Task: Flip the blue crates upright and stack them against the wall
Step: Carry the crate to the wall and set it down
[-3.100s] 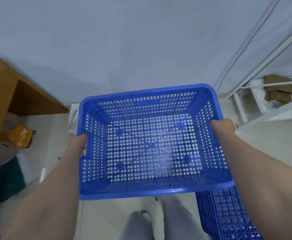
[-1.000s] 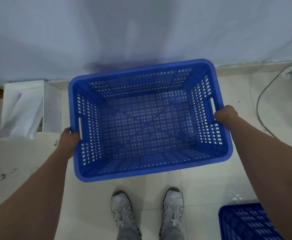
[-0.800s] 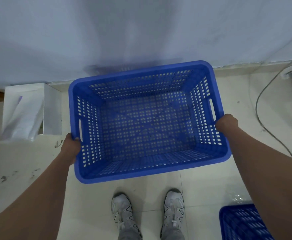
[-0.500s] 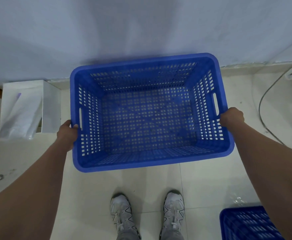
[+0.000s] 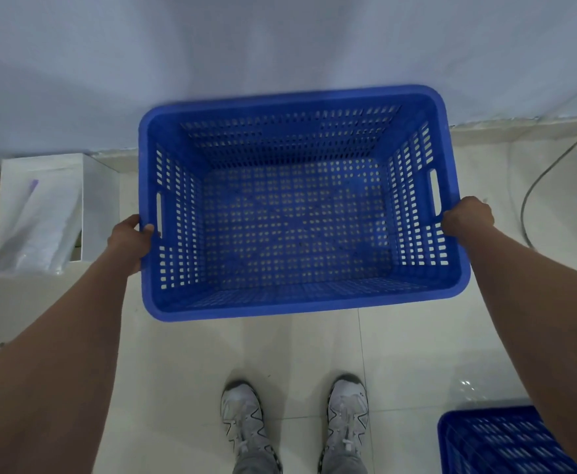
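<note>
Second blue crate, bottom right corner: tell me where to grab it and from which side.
Only a corner of the second crate shows, so its handles are hidden. Judging by the held crate, which has a slot in each short wall, probably grip the short ends under the rim, one hand per side, as the left hand and right hand do now.

- A plain utility or storage corner indoors: pale glossy floor tiles [image 5: 413, 340] meet a bare painted wall [image 5: 280, 42].
- Left of the gripped blue crate [image 5: 294, 302], a white box [image 5: 99, 200]; right, a loose cable [image 5: 533, 186].
- Second blue crate [image 5: 506, 439] near the right arm.
</note>
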A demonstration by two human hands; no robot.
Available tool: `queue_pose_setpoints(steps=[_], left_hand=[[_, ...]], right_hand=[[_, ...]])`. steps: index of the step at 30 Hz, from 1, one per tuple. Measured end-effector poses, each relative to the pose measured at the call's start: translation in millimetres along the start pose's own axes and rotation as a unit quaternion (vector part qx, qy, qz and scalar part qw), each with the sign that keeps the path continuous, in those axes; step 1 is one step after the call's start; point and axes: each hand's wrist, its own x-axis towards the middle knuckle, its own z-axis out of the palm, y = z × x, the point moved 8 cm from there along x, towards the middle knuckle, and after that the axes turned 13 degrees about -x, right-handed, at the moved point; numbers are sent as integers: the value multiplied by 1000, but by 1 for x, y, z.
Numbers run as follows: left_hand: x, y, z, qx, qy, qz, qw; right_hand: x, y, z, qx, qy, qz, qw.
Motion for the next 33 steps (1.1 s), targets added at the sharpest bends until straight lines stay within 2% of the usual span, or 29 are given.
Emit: queue_pose_setpoints(steps=[5,8,10,13,18,20,23,26,29,33], left_hand=[[2,3,3,13,-13,-8,1000],[-2,11,9,75,9,19,997],[-11,18,13,145,37,37,988],[-48,33,28,270,49,78,958],[-159,74,70,385,-44,216,896],[-206,90,78,403,-75,243,879],[-283,105,81,440,-109,268,850],[-357,118,78,436,-122,303,839],[-427,125,70,459,-138,335,811],[-522,111,61,482,-171,380,771]], right_hand=[[2,-2,8,-29,-1,-1,1000],[0,-11,9,-51,-12,-22,998],[-10,-16,3,-51,24,-17,998],[-44,-31,-13,-83,89,-79,989],[-122,-53,-33,-113,62,-203,971],[-158,-52,-50,-102,68,-231,965],[-213,-32,-72,-104,52,-251,961],[-260,2,-96,-96,62,-253,961],[-309,56,-119,-87,55,-232,967],[-385,143,-137,-49,84,-186,978]])
